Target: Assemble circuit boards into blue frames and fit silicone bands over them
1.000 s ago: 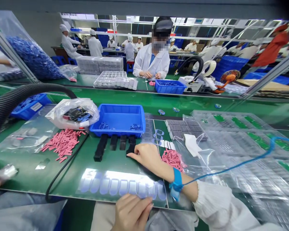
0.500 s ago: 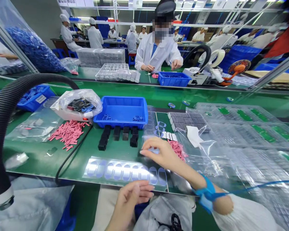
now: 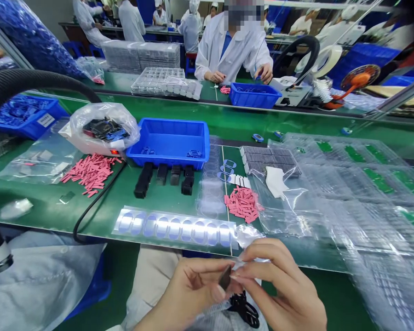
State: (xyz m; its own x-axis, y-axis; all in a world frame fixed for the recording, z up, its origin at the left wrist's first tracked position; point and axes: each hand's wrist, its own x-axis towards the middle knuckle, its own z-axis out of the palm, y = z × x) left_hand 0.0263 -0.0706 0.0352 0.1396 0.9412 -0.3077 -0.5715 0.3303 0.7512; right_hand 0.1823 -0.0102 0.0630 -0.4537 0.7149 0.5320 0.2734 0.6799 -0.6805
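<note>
Both my hands meet low in the picture, in front of the green bench edge. My left hand [image 3: 193,289] and my right hand [image 3: 279,287] pinch one small dark flat part [image 3: 225,277] between their fingertips. A bit of clear film [image 3: 247,233] sticks up just above my right fingers. On the bench beyond lie a clear film strip with oval windows [image 3: 174,227], a heap of pink strips [image 3: 242,203], rows of black blocks [image 3: 163,178] and a blue bin [image 3: 170,141].
A black corrugated hose [image 3: 27,82] arches at left over a second heap of pink strips [image 3: 88,170] and a bagged box [image 3: 101,128]. Clear plastic trays [image 3: 348,193] cover the right side. A person in a white coat [image 3: 232,50] works across the conveyor.
My right hand left the black blocks and came back to my lap with a small dark part. My left hand rose to meet it. The view tilted down.
</note>
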